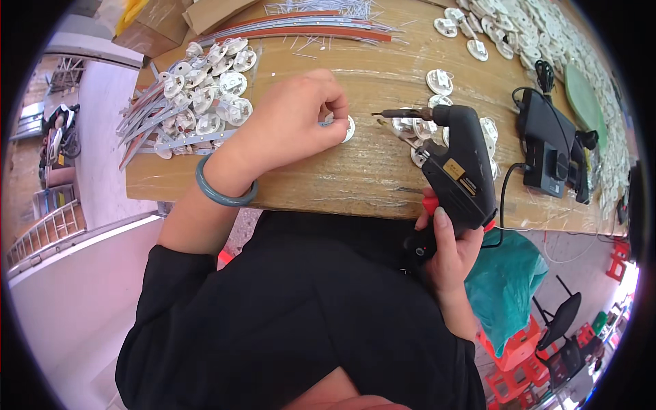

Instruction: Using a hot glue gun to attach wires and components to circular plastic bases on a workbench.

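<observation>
My right hand (453,251) is wrapped round the grip of a black soldering gun (468,154) with a red trigger. Its thin metal tip points left across the table, a little apart from my left hand (301,113). The fingers of that hand are pinched together low over the wood, and a small pale-blue bit shows between them. What they grip is mostly hidden. Beside the fingertips a white round disc (351,128) shows only its right edge. Several similar white discs (439,82) lie behind and under the gun.
Left on the wooden table (307,179) is a heap of white discs (205,96) with grey strips. Long strips (301,31) and thin wires lie at the back, near a cardboard box (154,31). A black power unit (547,140) with cables stands right, before a large disc pile (526,27).
</observation>
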`<state>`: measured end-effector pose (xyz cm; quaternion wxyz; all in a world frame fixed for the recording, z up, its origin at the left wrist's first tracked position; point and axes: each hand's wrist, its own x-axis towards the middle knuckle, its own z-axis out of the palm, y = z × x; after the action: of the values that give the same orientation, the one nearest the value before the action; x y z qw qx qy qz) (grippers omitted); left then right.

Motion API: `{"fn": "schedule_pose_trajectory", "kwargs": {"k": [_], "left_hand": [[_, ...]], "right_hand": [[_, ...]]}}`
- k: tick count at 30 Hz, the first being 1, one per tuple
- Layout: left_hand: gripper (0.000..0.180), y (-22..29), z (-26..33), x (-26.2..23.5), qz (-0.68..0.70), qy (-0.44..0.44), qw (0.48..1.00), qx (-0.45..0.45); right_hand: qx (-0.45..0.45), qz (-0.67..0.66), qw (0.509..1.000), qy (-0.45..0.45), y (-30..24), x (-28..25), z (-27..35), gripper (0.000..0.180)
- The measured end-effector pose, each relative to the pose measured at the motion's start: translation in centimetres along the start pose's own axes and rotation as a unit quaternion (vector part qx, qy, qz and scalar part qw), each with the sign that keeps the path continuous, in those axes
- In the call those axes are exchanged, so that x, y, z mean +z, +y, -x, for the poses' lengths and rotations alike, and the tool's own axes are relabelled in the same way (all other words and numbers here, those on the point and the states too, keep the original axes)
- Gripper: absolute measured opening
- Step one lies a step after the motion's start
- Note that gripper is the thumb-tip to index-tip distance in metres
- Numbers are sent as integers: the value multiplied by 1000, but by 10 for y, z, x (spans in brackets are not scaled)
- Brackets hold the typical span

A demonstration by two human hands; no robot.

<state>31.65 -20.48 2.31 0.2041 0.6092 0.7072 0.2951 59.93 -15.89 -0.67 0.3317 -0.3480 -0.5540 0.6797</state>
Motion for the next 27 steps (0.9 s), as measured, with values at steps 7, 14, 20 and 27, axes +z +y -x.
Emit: {"fn": "schedule_pose_trajectory", "kwargs": {"k": [7, 14, 20, 27], "left_hand": [[9, -9, -4, -3, 17, -56, 998, 20], [8, -9, -9, -4, 1, -75, 997, 18], [7, -7, -7, -1, 13, -50, 999, 3], [7, -10, -5, 2, 18, -41, 999, 2]], "right_hand": [[14, 6, 1000, -15, 2, 2, -1, 29], [22, 13, 1000, -14, 5, 5, -2, 38], [-4, 48, 998, -31, 7, 6, -5, 41], [-2, 69, 997, -28, 10, 6, -7, 41]]}}
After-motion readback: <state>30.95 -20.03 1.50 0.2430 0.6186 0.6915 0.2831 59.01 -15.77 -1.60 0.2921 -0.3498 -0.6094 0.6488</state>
